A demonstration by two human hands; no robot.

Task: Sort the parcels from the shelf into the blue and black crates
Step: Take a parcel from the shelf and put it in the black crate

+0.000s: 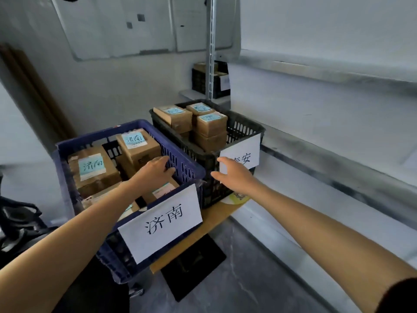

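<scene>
A blue crate (67,190) with a white paper sign stands at the lower left and holds several brown cardboard parcels (94,172) with light blue labels. Behind it to the right, a black crate (246,127) with its own white sign holds several stacked labelled parcels (211,124). My left hand (155,170) reaches into the blue crate, fingers spread over a parcel near the crate's right wall. In front of the black crate's sign hovers my right hand (234,175), fingers straight, holding nothing.
Both crates sit on a flat sheet of cardboard (203,224) over a low stand. White metal shelves (327,73) run along the right. A small black crate with boxes (216,84) sits far back behind a shelf post. Dark bags (20,224) lie at the left.
</scene>
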